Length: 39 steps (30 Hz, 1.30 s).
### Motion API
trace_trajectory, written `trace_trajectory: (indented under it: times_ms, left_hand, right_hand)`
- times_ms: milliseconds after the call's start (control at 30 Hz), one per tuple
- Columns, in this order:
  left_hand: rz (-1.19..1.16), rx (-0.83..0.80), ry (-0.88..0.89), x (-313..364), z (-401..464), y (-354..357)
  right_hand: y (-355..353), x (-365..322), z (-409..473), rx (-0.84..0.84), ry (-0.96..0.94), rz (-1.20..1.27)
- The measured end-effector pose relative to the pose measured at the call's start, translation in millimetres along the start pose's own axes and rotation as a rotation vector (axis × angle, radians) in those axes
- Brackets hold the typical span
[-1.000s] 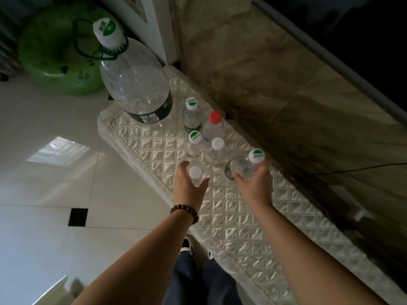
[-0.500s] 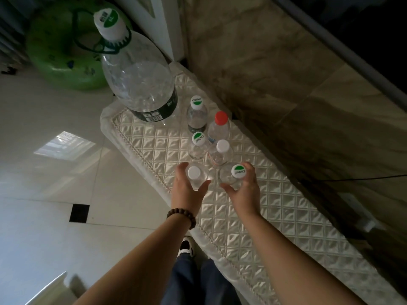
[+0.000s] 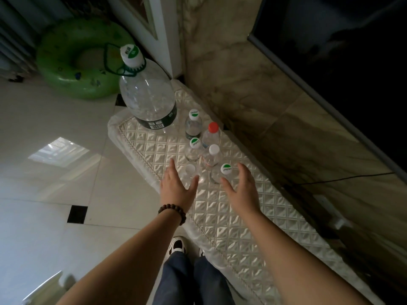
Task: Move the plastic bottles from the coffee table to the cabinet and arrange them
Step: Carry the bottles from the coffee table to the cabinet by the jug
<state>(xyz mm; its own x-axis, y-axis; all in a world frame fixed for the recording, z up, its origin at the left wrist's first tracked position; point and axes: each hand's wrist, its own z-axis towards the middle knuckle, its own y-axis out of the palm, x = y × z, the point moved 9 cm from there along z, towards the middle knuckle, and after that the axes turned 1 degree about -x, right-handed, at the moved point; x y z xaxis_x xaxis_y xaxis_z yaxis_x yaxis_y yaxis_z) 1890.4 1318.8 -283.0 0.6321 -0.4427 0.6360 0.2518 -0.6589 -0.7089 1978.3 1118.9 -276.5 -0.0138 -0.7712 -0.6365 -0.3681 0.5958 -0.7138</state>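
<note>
Six small bottles stood upright in two rows on the quilted cabinet top (image 3: 231,216), with a big jug (image 3: 148,100) at the far end. Nearest the person were a white-capped bottle (image 3: 189,170) on the left and a green-capped bottle (image 3: 222,175) on the right. The left hand (image 3: 178,188) hovered just beside the first, fingers spread and holding nothing; the right hand (image 3: 242,190) flanked the second, likewise open and empty. Neither seemed to touch plastic, though the left thumb sat very close. Behind them stood another green cap (image 3: 195,143), a white cap (image 3: 213,149), a red cap (image 3: 213,127) and one more green (image 3: 193,113). To my eye the job looked close to done: bottles delivered and lined up, perhaps only a little straightening left. Any coffee table was out of sight, so I could not say whether more waited there
</note>
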Motion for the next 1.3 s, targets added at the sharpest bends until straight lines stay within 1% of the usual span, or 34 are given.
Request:
trace_trajectory:
  times_ms: [67, 233, 333, 467, 567, 800, 1033, 1300]
  left_hand:
    - [0.067, 0.006, 0.025, 8.1, -12.8, -23.6]
    - [0.242, 0.015, 0.05, 16.4, -54.4, -78.9]
    - [0.295, 0.053, 0.023, 12.9, -82.0, -104.5]
    - [0.31, 0.136, -0.053, -0.2, -120.9, -127.8]
    - [0.304, 0.196, -0.151, -19.7, -153.0, -141.0]
    - [0.298, 0.365, -0.464, -92.2, -247.9, -178.3]
    - [0.163, 0.566, -0.746, -158.3, -366.4, -204.2]
    - [0.009, 0.764, -1.064, -219.8, -507.3, -199.7]
  right_hand:
    - [-15.3, -16.6, -11.6, -0.03, -0.032, -0.068]
    - [-51.7, -60.4, -44.4, -0.08, -0.199, -0.296]
    - [-63.3, -79.1, -63.6, -0.085, -0.28, -0.359]
    - [-64.2, -94.4, -85.5, -0.091, -0.353, -0.422]
    - [-53.2, -110.5, -101.6, -0.126, -0.445, -0.466]
    - [6.0, -166.1, -153.5, -0.301, -0.701, -0.522]
    - [78.7, -207.5, -242.8, -0.517, -0.934, -0.57]
    - [141.1, -223.9, -360.4, -0.706, -1.146, -0.646]
